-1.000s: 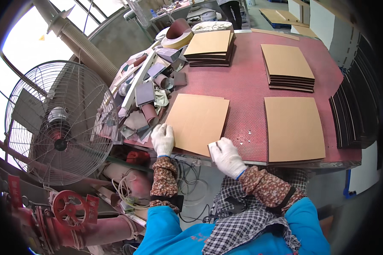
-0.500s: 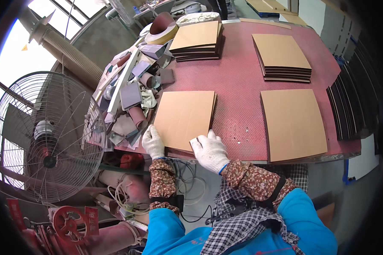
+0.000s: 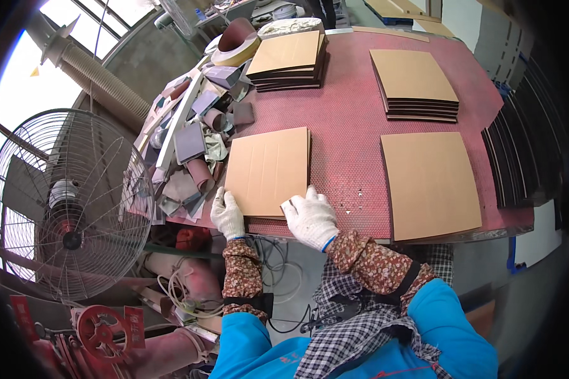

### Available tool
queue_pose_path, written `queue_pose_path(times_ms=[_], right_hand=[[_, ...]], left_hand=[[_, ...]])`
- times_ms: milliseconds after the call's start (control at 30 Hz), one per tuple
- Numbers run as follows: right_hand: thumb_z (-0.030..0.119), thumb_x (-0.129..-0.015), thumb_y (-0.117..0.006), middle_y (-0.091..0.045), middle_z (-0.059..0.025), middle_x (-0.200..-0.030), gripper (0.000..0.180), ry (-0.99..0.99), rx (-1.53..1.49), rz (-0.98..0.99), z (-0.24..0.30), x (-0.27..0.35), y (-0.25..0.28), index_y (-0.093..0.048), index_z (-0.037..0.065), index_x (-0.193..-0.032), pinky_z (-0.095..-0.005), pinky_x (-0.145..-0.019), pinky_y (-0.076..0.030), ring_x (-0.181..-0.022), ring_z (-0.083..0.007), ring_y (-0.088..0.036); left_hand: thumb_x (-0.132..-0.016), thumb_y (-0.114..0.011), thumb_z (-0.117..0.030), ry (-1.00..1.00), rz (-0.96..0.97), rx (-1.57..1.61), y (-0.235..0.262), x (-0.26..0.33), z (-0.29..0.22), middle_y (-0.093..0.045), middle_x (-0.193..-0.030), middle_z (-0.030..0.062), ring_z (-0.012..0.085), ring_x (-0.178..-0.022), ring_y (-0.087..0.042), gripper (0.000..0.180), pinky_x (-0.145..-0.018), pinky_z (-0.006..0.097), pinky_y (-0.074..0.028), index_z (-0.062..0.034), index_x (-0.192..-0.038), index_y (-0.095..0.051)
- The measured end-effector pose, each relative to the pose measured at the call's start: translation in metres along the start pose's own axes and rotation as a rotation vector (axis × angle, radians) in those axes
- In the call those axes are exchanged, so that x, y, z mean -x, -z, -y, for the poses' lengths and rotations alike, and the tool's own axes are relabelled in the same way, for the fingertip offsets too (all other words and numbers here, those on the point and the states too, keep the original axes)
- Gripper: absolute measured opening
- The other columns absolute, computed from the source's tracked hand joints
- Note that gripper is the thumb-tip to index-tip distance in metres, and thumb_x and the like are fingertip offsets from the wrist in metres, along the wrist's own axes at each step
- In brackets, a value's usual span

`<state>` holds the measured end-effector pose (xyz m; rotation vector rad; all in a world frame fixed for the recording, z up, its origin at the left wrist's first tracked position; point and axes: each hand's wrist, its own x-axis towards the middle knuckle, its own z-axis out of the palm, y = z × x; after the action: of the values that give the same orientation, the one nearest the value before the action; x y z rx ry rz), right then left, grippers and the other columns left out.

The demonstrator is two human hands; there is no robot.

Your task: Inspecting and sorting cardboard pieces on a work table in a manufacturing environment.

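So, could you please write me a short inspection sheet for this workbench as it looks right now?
Surface: red textured table, dusty.
Job's things: tan board topping a thin stack at the near edge.
Clutter: sandpaper scraps and blocks heaped at the table's left side; three more board stacks.
Grips: left hand on the board's near left corner; right hand flat on its near edge; both gloved.
Cables: loose cables under the table.
Surroundings: standing fan, ribbed duct.
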<state>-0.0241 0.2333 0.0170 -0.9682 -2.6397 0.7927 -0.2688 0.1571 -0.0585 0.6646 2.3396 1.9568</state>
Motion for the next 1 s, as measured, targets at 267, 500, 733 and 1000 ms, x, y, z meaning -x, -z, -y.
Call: queue_pose_path(times_ms=[267, 500, 733, 1000], right_hand=[[0.043, -0.104, -0.050, -0.056, -0.0296, -0.124, 0.040, -0.137, -0.038, -0.103, 0.008, 0.016, -0.015, -0.071, 0.010, -0.112, -0.0551, -0.097, -0.051, -0.110, -0.0440, -0.060], [0.042, -0.104, -0.049, -0.055, -0.0295, -0.124, 0.042, -0.165, -0.014, -0.047, 0.007, 0.009, -0.007, -0.071, 0.007, -0.110, -0.0535, -0.094, -0.052, -0.109, -0.0425, -0.060], [0.034, -0.107, -0.046, -0.069, -0.0118, -0.102, 0.033, 0.044, 0.026, -0.067, -0.016, 0.024, -0.003, -0.069, 0.010, -0.109, -0.0503, -0.085, -0.054, -0.103, -0.0383, -0.065], [0.024, -0.109, -0.049, -0.065, -0.0165, -0.077, 0.023, 0.170, -0.562, -0.129, -0.056, 0.128, 0.093, -0.059, 0.004, -0.104, -0.0466, -0.064, -0.054, -0.076, -0.0346, -0.069]], left_hand=[[-0.105, -0.063, -0.013, -0.080, 0.016, 0.010, 0.002, -0.004, -0.004, -0.074, -0.112, 0.0075, 0.0129, -0.094, -0.067, 0.029, -0.086, 0.028, -0.055, 0.0067, -0.125, -0.068], [-0.104, -0.061, -0.012, -0.068, 0.002, -0.064, -0.006, -0.002, -0.006, -0.074, -0.117, 0.0134, 0.0167, -0.101, -0.069, 0.031, -0.092, 0.030, -0.055, 0.0092, -0.127, -0.065], [-0.103, -0.062, -0.012, -0.174, -0.070, -0.170, 0.003, -0.005, -0.004, -0.070, -0.127, 0.0181, 0.0229, -0.114, -0.067, 0.032, -0.101, 0.033, -0.051, 0.0092, -0.127, -0.065], [-0.101, -0.065, -0.009, 0.123, 0.911, 0.097, -0.032, 0.155, -0.191, -0.071, -0.095, 0.0041, 0.0103, -0.089, -0.064, 0.018, -0.085, 0.027, -0.054, 0.0055, -0.111, -0.069]])
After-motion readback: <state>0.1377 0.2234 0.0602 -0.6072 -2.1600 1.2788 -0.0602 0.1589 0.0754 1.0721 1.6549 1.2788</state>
